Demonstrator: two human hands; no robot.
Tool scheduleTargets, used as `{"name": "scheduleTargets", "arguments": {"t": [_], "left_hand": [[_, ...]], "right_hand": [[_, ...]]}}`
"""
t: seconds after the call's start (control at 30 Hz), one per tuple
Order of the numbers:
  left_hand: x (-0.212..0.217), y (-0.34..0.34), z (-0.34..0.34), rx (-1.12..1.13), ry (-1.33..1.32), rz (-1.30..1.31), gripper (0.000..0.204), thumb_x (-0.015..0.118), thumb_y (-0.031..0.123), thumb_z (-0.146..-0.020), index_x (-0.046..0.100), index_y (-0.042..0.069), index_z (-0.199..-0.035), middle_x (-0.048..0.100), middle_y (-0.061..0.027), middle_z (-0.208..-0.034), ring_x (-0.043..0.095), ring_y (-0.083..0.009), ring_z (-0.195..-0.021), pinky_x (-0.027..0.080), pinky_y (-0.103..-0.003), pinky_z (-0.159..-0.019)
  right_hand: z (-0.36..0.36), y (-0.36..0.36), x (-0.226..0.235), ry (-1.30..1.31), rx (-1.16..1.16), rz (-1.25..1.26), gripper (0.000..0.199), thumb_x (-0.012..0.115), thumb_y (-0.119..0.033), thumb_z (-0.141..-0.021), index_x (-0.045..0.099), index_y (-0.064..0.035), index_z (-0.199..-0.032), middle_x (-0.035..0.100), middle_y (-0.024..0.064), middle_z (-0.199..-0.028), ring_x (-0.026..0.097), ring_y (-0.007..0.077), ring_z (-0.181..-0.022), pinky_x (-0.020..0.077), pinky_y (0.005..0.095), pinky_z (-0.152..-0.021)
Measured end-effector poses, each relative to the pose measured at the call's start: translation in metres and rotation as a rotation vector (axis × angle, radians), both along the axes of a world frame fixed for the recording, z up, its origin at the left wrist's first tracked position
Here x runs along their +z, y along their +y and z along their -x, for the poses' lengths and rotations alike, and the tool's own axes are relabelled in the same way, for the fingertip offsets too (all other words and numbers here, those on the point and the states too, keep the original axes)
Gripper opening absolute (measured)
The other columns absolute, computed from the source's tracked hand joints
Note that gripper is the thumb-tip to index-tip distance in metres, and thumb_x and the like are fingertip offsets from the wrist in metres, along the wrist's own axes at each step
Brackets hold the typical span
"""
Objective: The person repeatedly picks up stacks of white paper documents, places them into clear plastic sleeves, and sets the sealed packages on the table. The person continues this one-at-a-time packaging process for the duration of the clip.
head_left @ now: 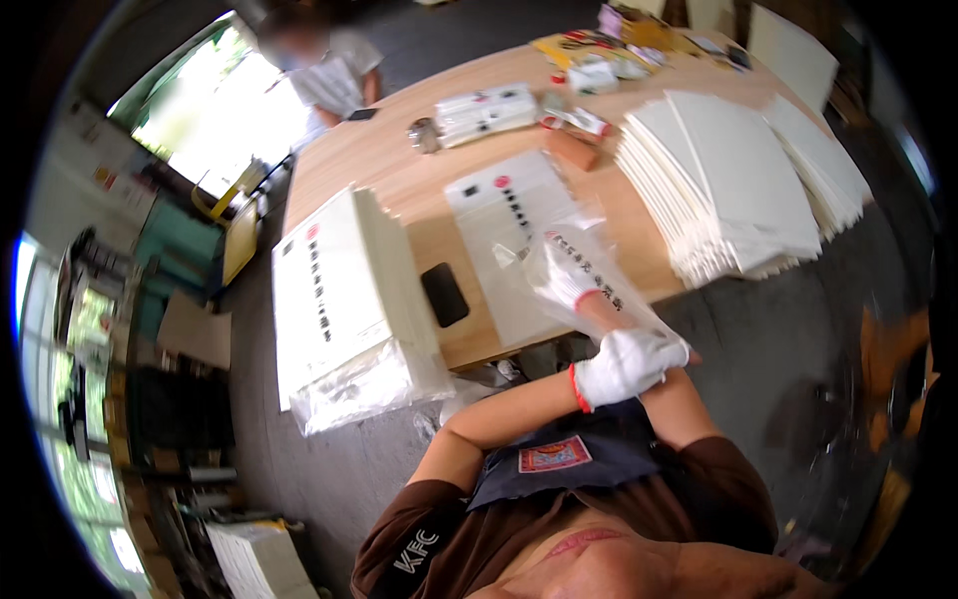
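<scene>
My left hand [625, 368], in a white knit glove with a red cuff, is closed on the open end of a clear plastic bag [602, 272] with dark printing. That end lies around my right forearm. Inside the bag is my right hand [569, 282], also gloved in white; its fingers are blurred behind the film. Beneath the bag, on the table, lies another flat printed plastic bag [514, 225]. To the left stands a thick stack of white boards in printed plastic [334, 285], and a black phone [444, 295] rests beside it.
The wooden table [349, 160] also bears fanned stacks of white boards [714, 190] at right, a wrapped white bundle [486, 114], a tape roll [424, 135] and an orange-brown block [571, 150]. A person [334, 75] is at the far left edge.
</scene>
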State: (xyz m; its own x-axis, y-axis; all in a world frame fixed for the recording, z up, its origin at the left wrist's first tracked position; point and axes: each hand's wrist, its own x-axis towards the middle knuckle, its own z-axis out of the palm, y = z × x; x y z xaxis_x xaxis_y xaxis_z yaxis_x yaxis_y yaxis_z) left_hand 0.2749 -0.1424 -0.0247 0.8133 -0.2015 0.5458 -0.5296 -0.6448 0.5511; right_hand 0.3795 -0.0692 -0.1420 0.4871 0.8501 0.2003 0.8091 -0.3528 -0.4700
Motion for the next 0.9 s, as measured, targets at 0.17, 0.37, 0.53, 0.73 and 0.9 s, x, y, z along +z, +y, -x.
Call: {"name": "scheduleTargets", "arguments": {"t": [0.17,0.37,0.53,0.73,0.9], "left_hand": [[-0.04,0.034,-0.012,0.37,0.095,-0.066,0.039,0.058,-0.002,-0.07,0.065,0.012,-0.106,0.065,-0.0119,-0.085,0.064,-0.0309,-0.073,0.052,-0.039,-0.064],[-0.095,0.103,-0.022,0.657,0.098,0.192,0.012,0.064,0.008,-0.084,0.067,0.012,-0.095,0.069,-0.0092,-0.08,0.066,-0.0231,-0.066,0.051,-0.033,-0.057],[-0.071,0.088,-0.061,0.395,0.465,0.717,0.016,0.053,0.008,-0.093,0.063,0.006,-0.105,0.069,-0.0061,-0.085,0.055,-0.0084,-0.054,0.046,-0.023,-0.051],[-0.02,0.054,-0.1,0.028,0.664,1.225,0.03,0.049,0.024,-0.098,0.054,0.002,-0.117,0.062,-0.0149,-0.114,0.053,-0.0124,-0.06,0.046,-0.025,-0.057],[-0.039,0.064,-0.12,0.059,0.732,1.384,0.03,0.053,0.026,-0.091,0.058,0.003,-0.109,0.06,-0.01,-0.102,0.055,-0.0121,-0.069,0.046,-0.026,-0.061]], "right_hand": [[0.003,-0.06,-0.001,0.525,0.137,-0.505,0.054,0.057,-0.025,-0.088,0.042,-0.0082,-0.137,0.048,0.0149,-0.135,0.044,0.0272,-0.126,0.0347,0.0358,-0.106],[-0.05,-0.184,0.108,-0.213,-0.146,-0.332,0.015,0.062,-0.028,-0.084,0.061,-0.0132,-0.085,0.06,0.0068,-0.078,0.06,0.0283,-0.074,0.0466,0.04,-0.064],[-0.122,-0.21,0.141,-0.622,-0.562,0.306,0.042,0.059,-0.046,-0.083,0.058,-0.0077,-0.101,0.062,0.0093,-0.094,0.062,0.0247,-0.086,0.0513,0.0376,-0.072],[-0.159,-0.223,0.152,-0.823,-0.263,0.361,0.018,0.054,-0.026,-0.083,0.059,-0.0087,-0.081,0.065,0.0086,-0.077,0.067,0.0221,-0.072,0.0534,0.0354,-0.052],[-0.036,-0.203,0.179,-0.689,-0.019,0.041,0.024,0.066,-0.038,-0.08,0.061,-0.0155,-0.084,0.058,0.0034,-0.071,0.06,0.0226,-0.06,0.0485,0.0368,-0.054]]}}
